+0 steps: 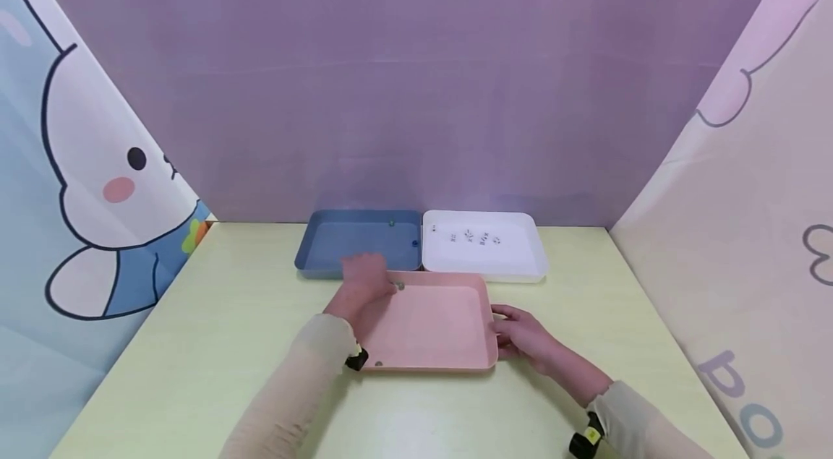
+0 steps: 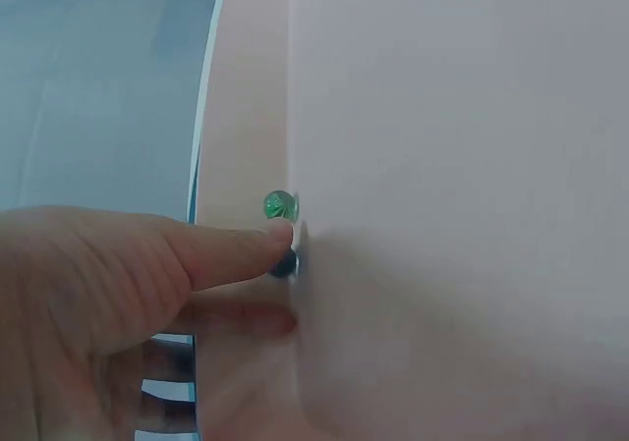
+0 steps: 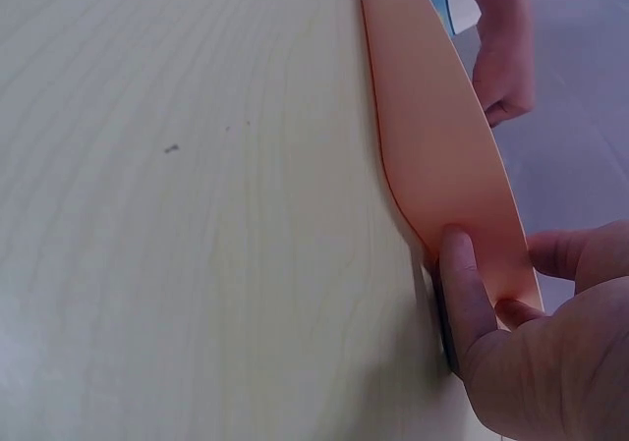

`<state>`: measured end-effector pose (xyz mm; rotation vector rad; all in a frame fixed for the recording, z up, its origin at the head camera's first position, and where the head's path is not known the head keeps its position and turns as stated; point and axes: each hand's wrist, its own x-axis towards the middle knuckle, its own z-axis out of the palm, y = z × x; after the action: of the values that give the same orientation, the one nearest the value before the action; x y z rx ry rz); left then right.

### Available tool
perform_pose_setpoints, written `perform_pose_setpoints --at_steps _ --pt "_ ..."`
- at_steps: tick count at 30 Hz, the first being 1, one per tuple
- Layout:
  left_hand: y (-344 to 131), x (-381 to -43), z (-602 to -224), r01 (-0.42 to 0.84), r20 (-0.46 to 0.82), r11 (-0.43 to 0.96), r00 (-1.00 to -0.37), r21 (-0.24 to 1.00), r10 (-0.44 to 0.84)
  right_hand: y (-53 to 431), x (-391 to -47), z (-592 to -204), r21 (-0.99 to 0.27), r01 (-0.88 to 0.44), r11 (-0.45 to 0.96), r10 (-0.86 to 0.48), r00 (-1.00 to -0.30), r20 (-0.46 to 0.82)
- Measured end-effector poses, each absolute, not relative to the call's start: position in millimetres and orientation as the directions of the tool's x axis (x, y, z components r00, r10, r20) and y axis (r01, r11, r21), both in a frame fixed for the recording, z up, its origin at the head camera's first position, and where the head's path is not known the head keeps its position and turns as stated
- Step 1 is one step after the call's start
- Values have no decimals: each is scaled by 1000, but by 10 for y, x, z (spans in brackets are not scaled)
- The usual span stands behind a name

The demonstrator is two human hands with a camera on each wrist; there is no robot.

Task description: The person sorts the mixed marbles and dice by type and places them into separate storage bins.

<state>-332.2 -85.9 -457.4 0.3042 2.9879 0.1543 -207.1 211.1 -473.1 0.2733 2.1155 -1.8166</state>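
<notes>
The pink tray (image 1: pixel 429 322) lies in front of the two other trays. My left hand (image 1: pixel 366 282) reaches over its far left part. In the left wrist view, the thumb lies between a green marble (image 2: pixel 279 205) and a dark blue marble (image 2: pixel 285 262) at the foot of the tray wall. The index finger lies a little apart from the blue one, and the other fingers extend past the rim. My right hand (image 1: pixel 526 332) grips the tray's right wall, fingers on its outer face and thumb over the rim. One more small marble (image 1: pixel 379 363) sits by the near edge.
Behind stand a blue tray (image 1: pixel 364 233), with a green marble (image 1: pixel 392 223) and a blue marble (image 1: pixel 415 243), and a white tray (image 1: pixel 514 256) with several small dark-patterned pieces (image 1: pixel 484 238). A purple backdrop (image 1: pixel 416 83) rises behind the table (image 1: pixel 228 314); printed cloths flank it.
</notes>
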Motion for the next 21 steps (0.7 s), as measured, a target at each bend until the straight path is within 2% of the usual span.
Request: perform_pose_setpoints --at_steps 6,11,21 --pt "-682 -3250 -4503 136 -111 978 -982 162 154 2144 -2046 -4728 -925 347 152 -86 -928 -363" --pt "-627 -3243 -4536 115 -86 983 -988 140 128 2149 -2030 -4715 -924 353 145 -92 -925 -367" --pt "-669 -3233 -4513 146 -132 980 -978 134 163 2109 -2025 -4672 -926 350 142 -101 -925 -365"
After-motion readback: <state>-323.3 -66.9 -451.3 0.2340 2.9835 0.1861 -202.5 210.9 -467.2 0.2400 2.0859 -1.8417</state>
